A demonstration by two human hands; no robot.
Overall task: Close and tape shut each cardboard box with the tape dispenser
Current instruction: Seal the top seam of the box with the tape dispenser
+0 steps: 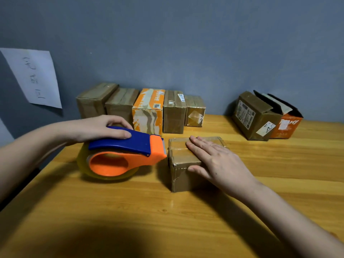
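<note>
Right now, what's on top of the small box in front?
The right hand lies flat on the small box, fingers straight, over clear tape strips. The box top under the palm is hidden, and so is whatever is inside.

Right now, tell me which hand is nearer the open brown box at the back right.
Right. The right hand presses the small box, closer to the open brown box; the left hand grips the tape dispenser farther left.
</note>
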